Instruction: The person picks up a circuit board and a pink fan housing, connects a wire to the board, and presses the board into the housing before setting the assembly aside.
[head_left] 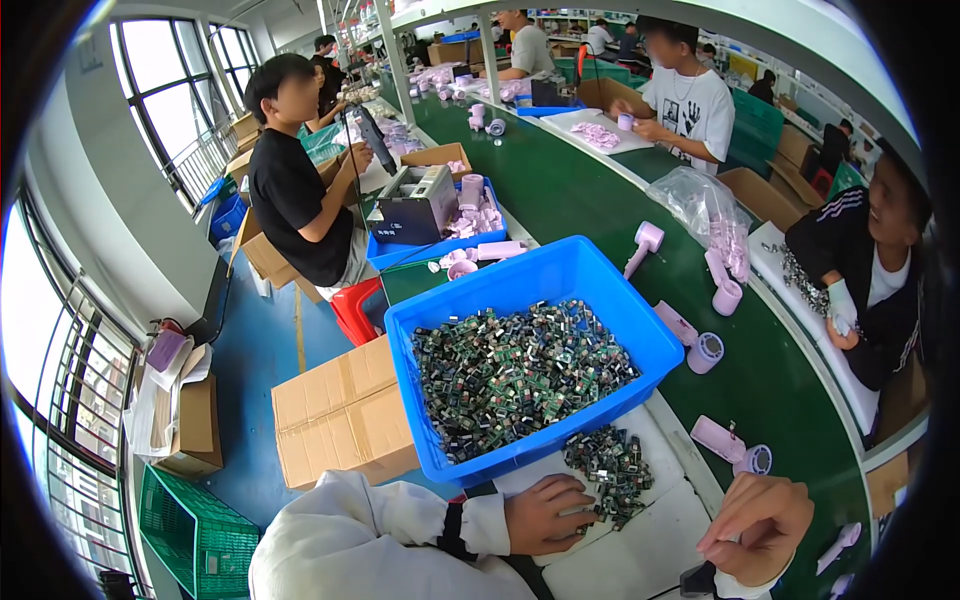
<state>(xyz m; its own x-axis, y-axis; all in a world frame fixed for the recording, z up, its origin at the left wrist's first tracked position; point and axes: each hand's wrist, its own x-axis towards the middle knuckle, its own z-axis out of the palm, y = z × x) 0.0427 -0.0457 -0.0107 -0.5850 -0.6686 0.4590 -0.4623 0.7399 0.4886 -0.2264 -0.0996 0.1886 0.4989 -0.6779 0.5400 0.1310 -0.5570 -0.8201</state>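
Observation:
My left hand [545, 514] lies palm down on the white work surface [640, 555]. Its fingers are stretched out, with the tips touching the edge of a loose pile of small circuit boards [612, 472]. My right hand [762, 522] is raised to the right of that pile, fingers curled in and pinched towards the thumb; whatever may be between them is too small to make out. Just beyond the pile stands a big blue bin [652, 352], filled with many more small circuit boards [520, 375] with metal parts.
A green conveyor belt [590, 205] runs along the right, carrying pink hair-dryer-like housings [706, 352]. Left of the bin are a cardboard box [345, 410] and a green crate [195, 530]. Co-workers sit along both sides, one [300, 190] by a red stool [357, 310].

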